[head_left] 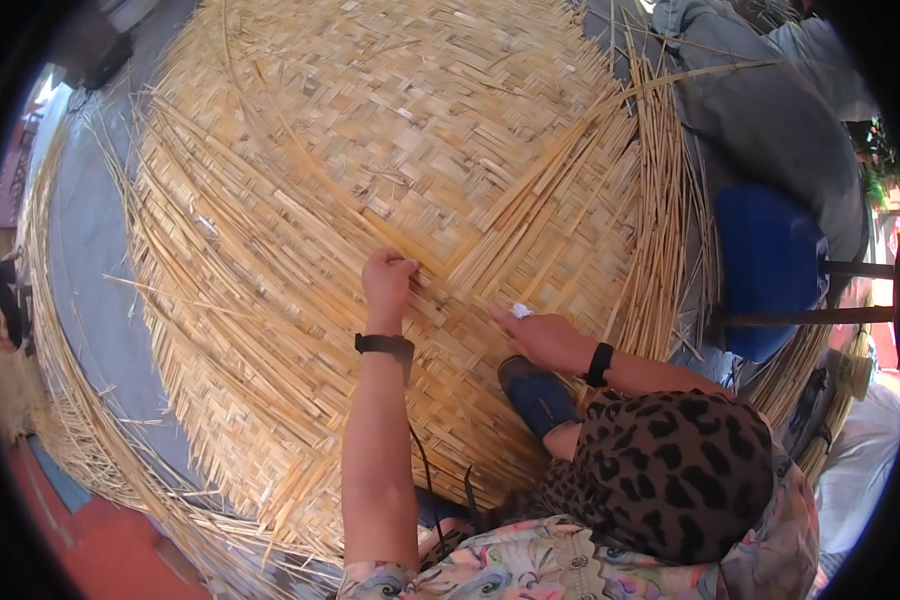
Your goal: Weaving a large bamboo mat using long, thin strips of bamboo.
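A large woven mat of flat, straw-coloured reed strips (440, 130) spreads out in front of me. My left hand (385, 285) has its fingers closed in a pinch on a reed strip at the middle of the weave. A short gap away on the right, my right hand (548, 340) rests low over the mat, its fingers drawn together at the strips. What they hold is hidden by the hand. A small white wrap (520, 311) shows at one of its fingers. Loose strips (560, 180) fan out from between the hands toward the far right.
My blue shoe (540, 398) stands on the mat below my right hand. Long loose reeds (658, 200) lie along the right edge, and more curve along the left (80, 400). A blue plastic seat (768, 270) with metal legs and a grey cloth (760, 110) are at the right.
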`<state>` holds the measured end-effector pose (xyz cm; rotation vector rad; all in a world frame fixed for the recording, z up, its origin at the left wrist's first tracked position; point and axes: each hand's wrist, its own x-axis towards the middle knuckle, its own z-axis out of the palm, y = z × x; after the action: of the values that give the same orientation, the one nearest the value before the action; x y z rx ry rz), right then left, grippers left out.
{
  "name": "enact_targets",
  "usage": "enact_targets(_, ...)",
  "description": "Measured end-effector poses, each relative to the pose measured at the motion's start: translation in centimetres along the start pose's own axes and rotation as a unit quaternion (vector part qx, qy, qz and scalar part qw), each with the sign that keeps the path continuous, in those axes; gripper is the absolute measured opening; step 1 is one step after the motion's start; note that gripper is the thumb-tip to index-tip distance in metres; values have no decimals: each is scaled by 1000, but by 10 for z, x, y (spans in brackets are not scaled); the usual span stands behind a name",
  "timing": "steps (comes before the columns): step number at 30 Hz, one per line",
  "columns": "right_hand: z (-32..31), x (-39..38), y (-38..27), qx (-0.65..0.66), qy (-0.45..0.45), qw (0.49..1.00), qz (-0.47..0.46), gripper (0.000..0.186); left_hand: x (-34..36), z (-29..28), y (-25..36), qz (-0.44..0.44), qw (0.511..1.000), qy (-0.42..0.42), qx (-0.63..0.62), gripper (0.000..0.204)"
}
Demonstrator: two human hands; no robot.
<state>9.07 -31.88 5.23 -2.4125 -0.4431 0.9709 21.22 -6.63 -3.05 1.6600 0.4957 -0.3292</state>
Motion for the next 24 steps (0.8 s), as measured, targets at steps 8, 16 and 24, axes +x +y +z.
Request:
enact_targets(8, 17, -21, 10, 56, 64, 996, -36, 49, -12, -6, -5, 8, 997, 9, -70, 28)
enact_targets(16, -33, -101, 89, 173, 426, 863, 207, 31, -96, -13, 10, 55, 982, 108, -144, 44)
enact_targets(24, -10, -161, 153, 91, 397, 805, 431, 23, -116, -26, -3, 45, 988, 86, -123, 23)
